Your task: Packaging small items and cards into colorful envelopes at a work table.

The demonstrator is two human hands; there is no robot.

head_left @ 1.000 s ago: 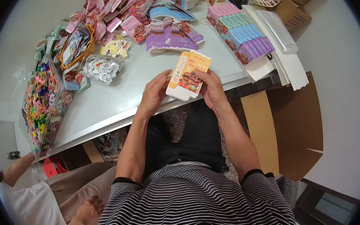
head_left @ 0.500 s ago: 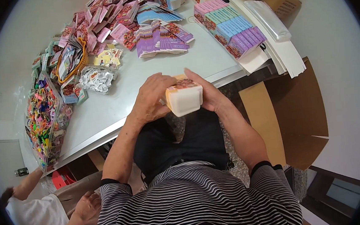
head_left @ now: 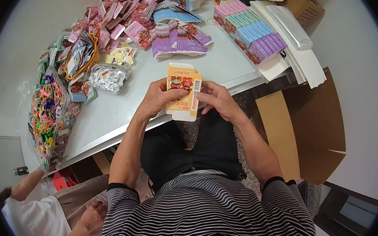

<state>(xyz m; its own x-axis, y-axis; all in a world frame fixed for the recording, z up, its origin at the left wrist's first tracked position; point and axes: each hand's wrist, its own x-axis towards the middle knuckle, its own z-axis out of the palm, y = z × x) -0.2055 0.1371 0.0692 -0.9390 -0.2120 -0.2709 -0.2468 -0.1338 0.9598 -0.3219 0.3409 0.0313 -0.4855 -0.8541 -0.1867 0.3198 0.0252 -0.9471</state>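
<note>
Just over the table's front edge I hold yellow-orange flat carton blanks (head_left: pixel 181 103), printed with cartoon figures and a barcode, white flaps standing out at top and bottom. How many lie together is hidden in this view. My left hand (head_left: pixel 155 99) grips the left side, its thumb across the printed face and its fingers behind. At the right edge, my right hand (head_left: pixel 218 100) has its thumb by the barcode and its fingers curled beside and under the cartons. Beyond them lies a fanned row of purple cartons (head_left: pixel 172 43).
On the table (head_left: pixel 130 105) are a pile of pink packs (head_left: pixel 110 20), an orange basket (head_left: pixel 90 62), bags of colourful trinkets (head_left: pixel 49 115) and white pieces (head_left: pixel 108 77). A multicoloured row of boxes (head_left: pixel 253 33) stands right. An open cardboard box (head_left: pixel 316 121) is below; another person (head_left: pixel 42 222) sits left.
The yellow-orange cartons, seen end-on as a thick block before, now show their printed face. My left thumb has come across that face. The view has shifted slightly.
</note>
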